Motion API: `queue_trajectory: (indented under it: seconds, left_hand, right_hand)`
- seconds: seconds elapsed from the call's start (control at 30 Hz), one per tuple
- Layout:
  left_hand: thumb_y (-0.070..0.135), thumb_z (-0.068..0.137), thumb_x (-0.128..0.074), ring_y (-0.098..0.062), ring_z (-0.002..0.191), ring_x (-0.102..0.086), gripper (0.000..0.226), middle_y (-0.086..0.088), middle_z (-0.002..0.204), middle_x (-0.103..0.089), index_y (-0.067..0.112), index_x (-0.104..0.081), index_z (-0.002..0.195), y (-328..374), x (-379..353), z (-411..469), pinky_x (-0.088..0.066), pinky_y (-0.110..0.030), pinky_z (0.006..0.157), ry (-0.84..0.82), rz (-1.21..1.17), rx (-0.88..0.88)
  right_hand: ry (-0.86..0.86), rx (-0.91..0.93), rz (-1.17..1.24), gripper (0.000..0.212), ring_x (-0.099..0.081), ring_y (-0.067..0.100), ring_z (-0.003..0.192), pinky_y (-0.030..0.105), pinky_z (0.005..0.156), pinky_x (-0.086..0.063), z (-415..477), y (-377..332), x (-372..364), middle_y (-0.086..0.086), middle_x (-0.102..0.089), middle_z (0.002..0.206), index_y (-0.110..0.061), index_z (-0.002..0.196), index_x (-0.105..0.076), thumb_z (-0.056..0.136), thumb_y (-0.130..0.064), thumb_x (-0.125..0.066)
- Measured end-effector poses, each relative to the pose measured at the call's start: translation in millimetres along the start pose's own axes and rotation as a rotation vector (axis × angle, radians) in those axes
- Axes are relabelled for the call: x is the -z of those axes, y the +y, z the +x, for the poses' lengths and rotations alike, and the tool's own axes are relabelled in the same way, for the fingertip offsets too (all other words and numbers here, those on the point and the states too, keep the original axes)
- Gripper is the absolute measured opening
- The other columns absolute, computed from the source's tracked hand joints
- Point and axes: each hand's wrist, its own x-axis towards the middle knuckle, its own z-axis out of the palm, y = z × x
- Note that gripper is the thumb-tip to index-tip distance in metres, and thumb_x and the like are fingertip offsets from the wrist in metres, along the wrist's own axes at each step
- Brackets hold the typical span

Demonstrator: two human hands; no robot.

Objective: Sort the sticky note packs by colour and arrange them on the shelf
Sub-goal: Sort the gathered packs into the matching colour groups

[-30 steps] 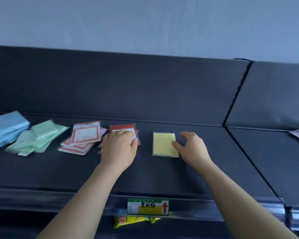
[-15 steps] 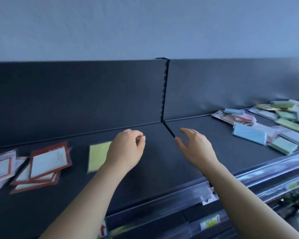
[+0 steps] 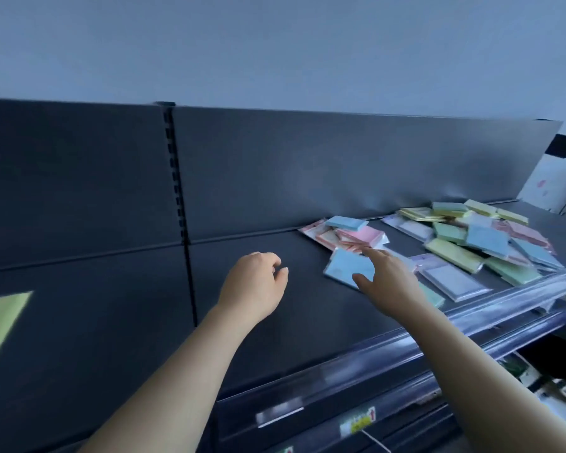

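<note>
Head view, shelf run seen at a slant.

- Camera has swung right since half a second ago. The red-bordered packs are out of frame. The lone yellow pack [image 3: 1, 322], then just left of the left hand, now lies at the far left edge, flat on the dark shelf [image 3: 291, 325] and blurred.
- The slotted upright [image 3: 174, 178], earlier between the two hands, now stands left of both.
- Left hand [image 3: 255, 287]: hovers over bare shelf, fingers loosely curled, holding nothing. The thumb and fingertips were closed together earlier and are now slightly apart.
- Right hand [image 3: 387, 284]: earlier over bare shelf, now reaches right with fingers spread wide above a light blue pack [image 3: 346, 267]. The index points at the pack's far edge and the thumb is at its near edge. Contact cannot be told because of blur.
- Just beyond that pack is a small pile of pink packs [image 3: 361, 237], with another blue pack [image 3: 346, 223] on top, against the back panel [image 3: 340, 171].
- Further right is the unsorted heap [image 3: 477, 246], more of it in view than before. Yellow, green, blue, pink and lilac packs overlap at all angles, reaching from the back panel to the clear price rail [image 3: 406, 349].
- Below, a lower rail carries a yellow label with a red arrow [image 3: 358, 421].
- A black box [image 3: 563, 146] is on the wall at the far right.
</note>
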Motion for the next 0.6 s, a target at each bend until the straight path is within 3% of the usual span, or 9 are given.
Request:
queue_trajectory:
  seconds: [0.13,0.23,0.33,0.4,0.47,0.53,0.6]
  left_hand:
    - [0.035,0.096,-0.051,-0.018,0.101,-0.058,0.033,0.001,0.114,-0.063,0.016,-0.061,0.122,32.8,-36.0,18.8,-0.046,-0.028,0.079,-0.056,0.017,0.035]
    - [0.037,0.096,-0.051,-0.020,0.102,-0.057,0.040,-0.001,0.120,-0.058,0.014,-0.054,0.128,47.3,-53.0,29.9,-0.046,-0.030,0.082,-0.116,0.044,0.074]
    - [0.040,0.094,-0.056,-0.021,0.108,-0.055,0.042,-0.002,0.123,-0.056,0.013,-0.048,0.125,56.3,-64.6,41.0,-0.046,-0.035,0.091,-0.227,-0.049,0.117]
    - [0.039,0.089,-0.063,-0.020,0.107,-0.056,0.034,0.000,0.119,-0.058,0.023,-0.041,0.109,58.5,-70.1,47.6,-0.047,-0.035,0.092,-0.270,-0.156,0.151]
    - [0.036,0.084,-0.070,-0.020,0.099,-0.059,0.039,0.000,0.108,-0.061,0.017,-0.039,0.097,57.6,-71.9,54.1,-0.049,-0.036,0.085,-0.279,-0.184,0.184]
    - [0.033,0.081,-0.073,-0.017,0.086,-0.060,0.031,0.001,0.097,-0.063,0.016,-0.051,0.094,53.3,-70.2,59.9,-0.050,-0.033,0.073,-0.273,-0.229,0.200]
    - [0.027,0.084,-0.071,-0.011,0.072,-0.055,0.021,0.006,0.082,-0.060,0.021,-0.051,0.085,47.9,-63.2,65.3,-0.041,-0.025,0.059,-0.247,-0.321,0.189]
  right_hand:
    - [-0.166,-0.030,-0.073,0.072,-0.041,0.029,0.131,0.036,0.105,-0.035,21.5,44.6,1.6,0.010,-0.046,0.143,-0.013,0.145,-0.033,0.085,-0.039,-0.062]
    - [-0.187,-0.031,0.007,0.069,-0.045,0.031,0.124,0.036,0.100,-0.038,34.0,58.7,-0.3,0.013,-0.049,0.135,-0.013,0.140,-0.041,0.081,-0.035,-0.068]
    - [-0.170,0.016,0.171,0.056,-0.053,0.024,0.109,0.026,0.084,-0.044,41.8,65.5,-0.3,0.009,-0.053,0.126,-0.015,0.131,-0.054,0.078,-0.022,-0.071]
    - [-0.165,0.066,0.284,0.047,-0.054,0.015,0.095,0.014,0.065,-0.043,45.0,65.7,-1.9,0.003,-0.056,0.122,-0.017,0.125,-0.059,0.079,-0.015,-0.070]
    - [-0.141,0.129,0.325,0.040,-0.050,0.009,0.093,0.013,0.066,-0.037,49.7,61.7,-5.0,-0.002,-0.058,0.117,-0.020,0.118,-0.062,0.080,-0.012,-0.069]
    - [-0.108,0.182,0.331,0.034,-0.052,0.008,0.096,0.013,0.072,-0.031,58.0,56.1,-7.5,-0.005,-0.061,0.112,-0.022,0.112,-0.066,0.079,-0.012,-0.069]
    - [-0.038,0.181,0.392,0.026,-0.057,0.009,0.097,0.013,0.076,-0.034,70.8,51.2,-8.3,-0.008,-0.064,0.105,-0.023,0.107,-0.069,0.081,-0.016,-0.069]
